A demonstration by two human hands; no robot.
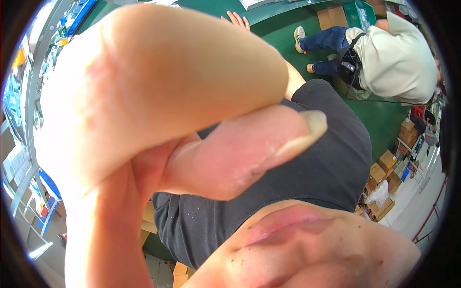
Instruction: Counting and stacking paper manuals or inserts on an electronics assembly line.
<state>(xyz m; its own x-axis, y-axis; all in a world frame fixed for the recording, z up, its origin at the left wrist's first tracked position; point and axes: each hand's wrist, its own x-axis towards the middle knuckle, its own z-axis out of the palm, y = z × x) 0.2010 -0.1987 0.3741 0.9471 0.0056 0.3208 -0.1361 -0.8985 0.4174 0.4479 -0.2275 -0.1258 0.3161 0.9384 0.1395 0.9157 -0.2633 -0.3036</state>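
My left hand (192, 96) is very close to the camera and takes up much of the left half. Its forearm rises from the lower left edge. The fingers curl over, and the thumb (245, 153), with a long nail, lies just beneath them. Whatever this hand may grip is hidden. Farther off, at the top, part of my right hand (236, 20) shows beyond the left one, its fingers apart, near a green surface. I see nothing held in it. Most of that forearm is covered by the left hand. My dark short-sleeved shirt (288, 163) fills the middle.
At the upper right a co-worker in a pale top (398, 62) bends over on the green floor (283, 41). Cardboard boxes (384, 165) and a clear plastic bag (378, 194) are stacked at the right. A metal rack (32, 96) with packed goods runs along the left.
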